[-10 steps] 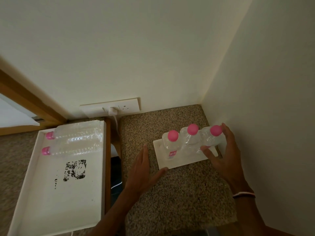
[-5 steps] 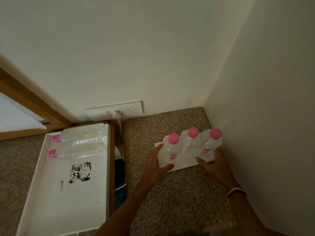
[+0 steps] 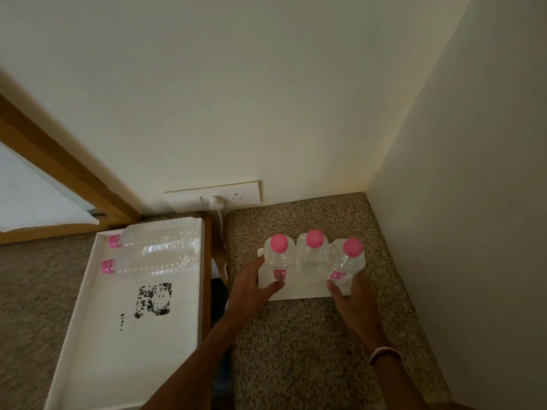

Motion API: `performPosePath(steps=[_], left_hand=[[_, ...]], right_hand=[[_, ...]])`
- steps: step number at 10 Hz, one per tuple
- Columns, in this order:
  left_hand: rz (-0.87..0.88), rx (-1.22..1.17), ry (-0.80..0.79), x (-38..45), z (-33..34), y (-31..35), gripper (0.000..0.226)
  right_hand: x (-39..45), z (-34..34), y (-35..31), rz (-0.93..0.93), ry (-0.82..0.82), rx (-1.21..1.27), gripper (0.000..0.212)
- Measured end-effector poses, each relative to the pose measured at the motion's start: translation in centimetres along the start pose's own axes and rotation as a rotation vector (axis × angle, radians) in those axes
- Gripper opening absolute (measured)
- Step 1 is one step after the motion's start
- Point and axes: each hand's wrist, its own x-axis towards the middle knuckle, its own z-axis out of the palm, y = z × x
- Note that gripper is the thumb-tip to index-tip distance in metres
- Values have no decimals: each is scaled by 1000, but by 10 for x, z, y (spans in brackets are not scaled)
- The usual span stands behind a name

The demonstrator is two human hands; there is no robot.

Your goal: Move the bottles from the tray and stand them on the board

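Three clear bottles with pink caps stand in a row on the white board: the left bottle, the middle bottle and the right bottle. My left hand wraps around the base of the left bottle. My right hand grips the base of the right bottle. Two more clear bottles lie on their sides at the far end of the white tray: the rear one and the front one.
The board rests on a speckled countertop in a wall corner; the right wall stands close beside the right bottle. A wall socket with a white plug sits behind. A dark gap separates tray and counter.
Both hands moved in from the board's front edge and closed around the outer bottles. The view shifted slightly closer.
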Motion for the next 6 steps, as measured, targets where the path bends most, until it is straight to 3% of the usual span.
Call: performPosePath(steps=[4, 5, 6], left_hand=[[-7, -12, -27, -9, 7, -8, 57], [63, -21, -86, -12, -1, 5, 63], [95, 3, -91, -12, -16, 23, 93]], right_hand=[[7, -11, 0, 67, -84, -22, 64], [4, -27, -13, 76, -137, 0, 76], [2, -56, -34, -45, -145, -60, 112]])
